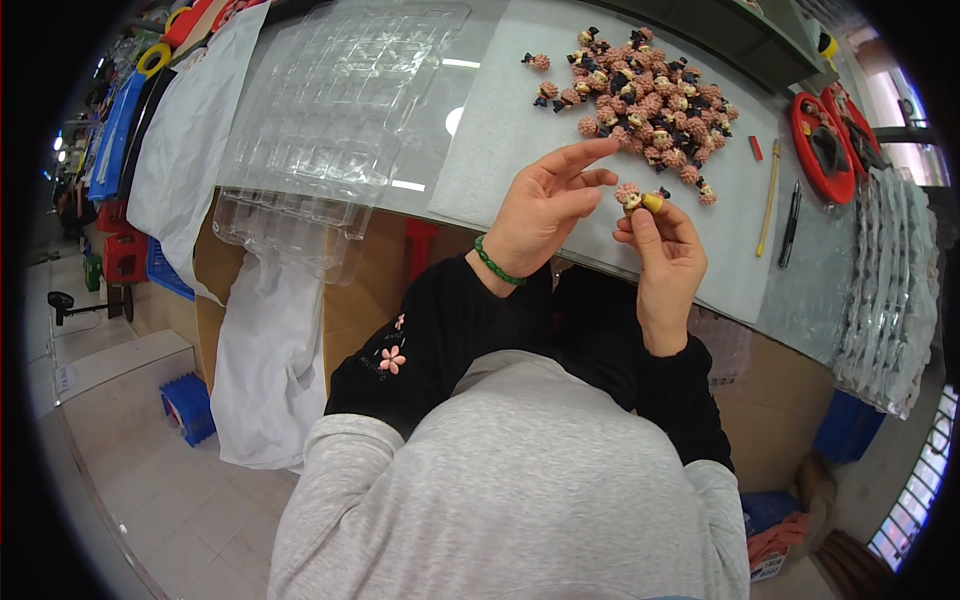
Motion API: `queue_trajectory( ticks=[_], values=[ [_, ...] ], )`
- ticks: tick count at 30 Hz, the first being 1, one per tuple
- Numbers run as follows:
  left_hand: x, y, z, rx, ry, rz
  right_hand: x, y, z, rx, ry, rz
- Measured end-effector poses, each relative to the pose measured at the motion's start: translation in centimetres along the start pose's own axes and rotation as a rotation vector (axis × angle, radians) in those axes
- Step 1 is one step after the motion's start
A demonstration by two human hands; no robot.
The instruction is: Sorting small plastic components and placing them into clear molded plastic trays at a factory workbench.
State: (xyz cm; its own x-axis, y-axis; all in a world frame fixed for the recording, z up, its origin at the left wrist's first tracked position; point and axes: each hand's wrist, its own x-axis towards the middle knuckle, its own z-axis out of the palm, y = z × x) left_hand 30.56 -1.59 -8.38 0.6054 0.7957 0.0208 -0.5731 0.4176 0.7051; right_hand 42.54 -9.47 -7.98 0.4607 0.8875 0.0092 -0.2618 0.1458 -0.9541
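Between thumb and fingertips, the right hand (668, 262) pinches a small pink figurine (637, 197); the left hand (545, 205) hovers beside it, fingers spread, empty. Looks like inspection; next likely needs a careful grip, with the figurine pile (650, 100) beyond.

The right hand (668, 262) pinches a small pink-and-yellow figurine with a bobbled pink top (637, 198) between thumb and fingertips, above the bench (480, 90). The left hand (545, 205) – a green bead bracelet (497, 265) on its wrist – is spread open just beside it, not touching. Behind lies a heap of like pink figurines (645, 100) on a white foam sheet (500, 140); a stack of clear plastic blister trays (330, 120) sits left
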Motion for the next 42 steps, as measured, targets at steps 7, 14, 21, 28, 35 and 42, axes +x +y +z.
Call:
queue_trajectory(
  ticks=[7, 14, 21, 28, 35, 42],
  values=[
    [0.6, -0.5, 0.4, 0.186, 0.083, -0.167, 0.3, 0.3, -0.1, -0.025, 0.015, -0.074],
    [0.6, -0.9, 0.7, 0.295, -0.016, -0.174, 0.0, 0.7, -0.1, -0.079, -0.002, -0.172],
    [0.3, -1.0, 1.2, -0.019, -0.008, -0.164, 0.3, 0.9, -0.1, -0.339, 0.081, -0.425],
    [0.1, -1.1, 0.4, -0.009, 0.027, -0.222, 0.7, 0.6, -1.5, -0.603, -0.115, -0.479],
    [0.3, -0.9, 0.5, -0.017, 0.06, -0.257, 1.1, -0.1, -2.8, -0.635, -0.122, -0.46],
    [0.9, -1.3, 1.3, -0.041, 0.09, -0.252, 1.6, -0.8, -4.0, -0.674, -0.071, -0.404]
  ],
)
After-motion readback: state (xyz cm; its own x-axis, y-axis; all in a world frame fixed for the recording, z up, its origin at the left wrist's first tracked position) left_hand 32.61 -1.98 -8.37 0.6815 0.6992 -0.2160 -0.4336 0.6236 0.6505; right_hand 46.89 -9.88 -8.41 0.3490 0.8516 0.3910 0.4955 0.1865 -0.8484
